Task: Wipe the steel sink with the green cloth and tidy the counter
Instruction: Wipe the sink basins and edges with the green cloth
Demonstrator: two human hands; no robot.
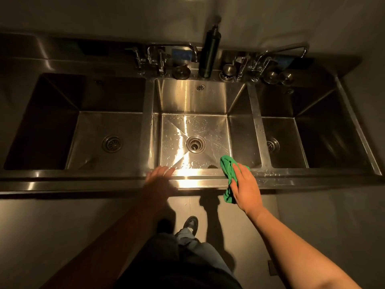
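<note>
On the near rim of the middle basin [194,97], my right hand [245,186] presses the bunched green cloth [227,165]; the wet floor lies just beyond. My left hand [159,177] rests flat, fingers extended.

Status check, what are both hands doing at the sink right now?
Right hand pressing green cloth on sink's front rim. Left hand flat on rim, empty. Middle basin wet; nothing in the way.

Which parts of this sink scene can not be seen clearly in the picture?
- Head view: left basin, its left wall lost in deep shadow.
- Green cloth: its middle is covered by the right hand.
- Blue labels behind the taps: too small and blurred to read.
- Left hand: fingertips washed out by glare.
</note>
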